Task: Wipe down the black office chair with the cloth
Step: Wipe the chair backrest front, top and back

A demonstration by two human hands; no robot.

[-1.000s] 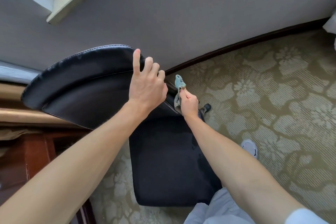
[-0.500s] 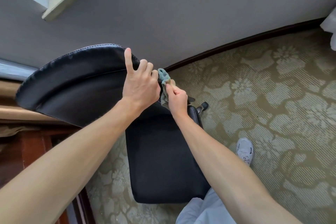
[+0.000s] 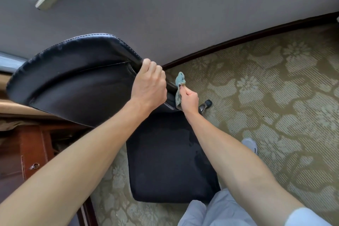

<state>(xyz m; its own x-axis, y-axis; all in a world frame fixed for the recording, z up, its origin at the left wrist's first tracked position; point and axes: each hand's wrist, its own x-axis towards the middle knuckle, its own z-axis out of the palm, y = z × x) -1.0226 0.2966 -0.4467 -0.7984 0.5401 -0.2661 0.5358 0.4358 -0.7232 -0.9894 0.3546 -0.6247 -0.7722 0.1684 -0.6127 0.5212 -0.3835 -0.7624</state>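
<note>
The black office chair has a shiny leather backrest [image 3: 73,79] at the left and a dark seat [image 3: 165,161] below it. My left hand [image 3: 149,86] grips the backrest's right edge, fingers curled over it. Just right of that, my right hand [image 3: 189,100] pinches a small blue-green cloth [image 3: 179,82] and holds it against the chair's side edge, below the backrest. Part of the cloth hangs behind my hand.
A grey wall with a dark baseboard [image 3: 238,40] runs behind the chair. Patterned carpet [image 3: 275,88] spreads to the right. A chair caster [image 3: 206,105] sticks out beside my right hand. Brown wooden furniture [image 3: 27,152] stands at the left. My white shoe [image 3: 250,145] is on the carpet.
My left hand's fingers, earlier raised over the backrest's top, now curl round its right edge. My right hand with the cloth has shifted slightly along the chair's side.
</note>
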